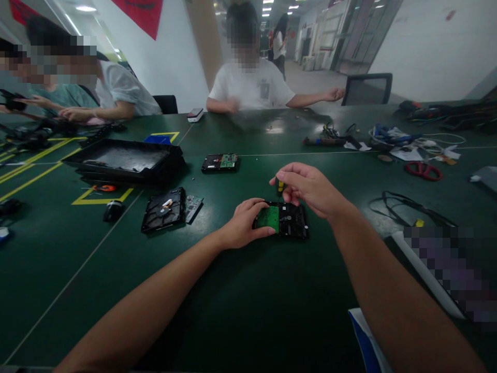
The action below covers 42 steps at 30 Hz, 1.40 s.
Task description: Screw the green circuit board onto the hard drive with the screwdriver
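Observation:
A black hard drive with a green circuit board on top lies on the dark green table in front of me. My left hand grips its left edge, fingers curled over the green board. My right hand is closed round a small screwdriver with a yellow and black handle, held upright over the drive's far edge.
An opened hard drive with a loose board lies to the left, another drive farther back, beside a black tray stack. Red scissors, cables and tools sit at the right. Other people sit across the table and at the left.

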### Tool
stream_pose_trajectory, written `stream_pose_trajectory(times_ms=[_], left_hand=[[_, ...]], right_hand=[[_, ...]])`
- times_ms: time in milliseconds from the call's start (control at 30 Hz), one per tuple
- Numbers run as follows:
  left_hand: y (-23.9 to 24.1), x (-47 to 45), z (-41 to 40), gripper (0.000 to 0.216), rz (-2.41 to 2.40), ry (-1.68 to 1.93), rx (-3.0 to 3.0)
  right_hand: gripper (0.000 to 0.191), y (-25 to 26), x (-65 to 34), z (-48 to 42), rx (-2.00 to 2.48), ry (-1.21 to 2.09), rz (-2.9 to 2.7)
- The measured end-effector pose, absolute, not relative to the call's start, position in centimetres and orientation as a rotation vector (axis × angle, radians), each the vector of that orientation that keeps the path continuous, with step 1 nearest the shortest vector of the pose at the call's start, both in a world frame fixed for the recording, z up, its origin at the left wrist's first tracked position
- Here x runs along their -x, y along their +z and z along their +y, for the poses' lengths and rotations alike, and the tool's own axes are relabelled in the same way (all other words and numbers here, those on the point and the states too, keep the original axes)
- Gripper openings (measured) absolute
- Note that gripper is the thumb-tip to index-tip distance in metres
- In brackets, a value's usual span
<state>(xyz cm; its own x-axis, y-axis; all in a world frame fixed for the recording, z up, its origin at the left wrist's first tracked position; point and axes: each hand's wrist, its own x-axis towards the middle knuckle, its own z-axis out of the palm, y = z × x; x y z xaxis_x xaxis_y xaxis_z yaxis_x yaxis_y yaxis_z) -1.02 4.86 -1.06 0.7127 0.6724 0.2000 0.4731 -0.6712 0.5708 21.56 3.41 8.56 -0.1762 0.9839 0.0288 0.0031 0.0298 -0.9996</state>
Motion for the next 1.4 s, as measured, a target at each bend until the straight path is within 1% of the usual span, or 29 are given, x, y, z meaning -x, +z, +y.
stream_pose_trajectory(times_ms=[200,500,767,867,967,1100,1300,1400], left_hand=[[-1.26,1.06,4.97,0.065,0.877,0.559,-2.429],[-1.19,1.03,4.87,0.065,0.883,0.553,-2.432],[-1.2,1.03,4.93,0.066,0.873,0.555,-2.434],[-1.23,1.03,4.93,0.065,0.874,0.563,-2.431],[-1.21,1.03,4.9,0.065,0.869,0.566,-2.424],[-1.16,1.02,4.89,0.065,0.872,0.56,-2.428],[-1.21,1.02,4.92,0.066,0.872,0.56,-2.435],[-1.24,1.0,4.94,0.066,0.873,0.561,-2.431]], right_hand=[[0.029,8.71,-21.35,3.42,1.068,1.343,-1.302],[0.024,8.44,-21.75,3.6,1.127,1.229,-1.376],[0.028,8.61,-21.49,3.56,1.08,1.323,-1.302],[0.026,8.68,-21.46,3.55,1.08,1.333,-1.28],[0.023,8.63,-21.5,3.57,1.122,1.272,-1.317],[0.025,8.43,-21.59,3.68,1.142,1.206,-1.366],[0.03,8.55,-21.4,3.55,1.126,1.26,-1.331],[0.029,8.73,-21.29,3.46,1.105,1.31,-1.284]])
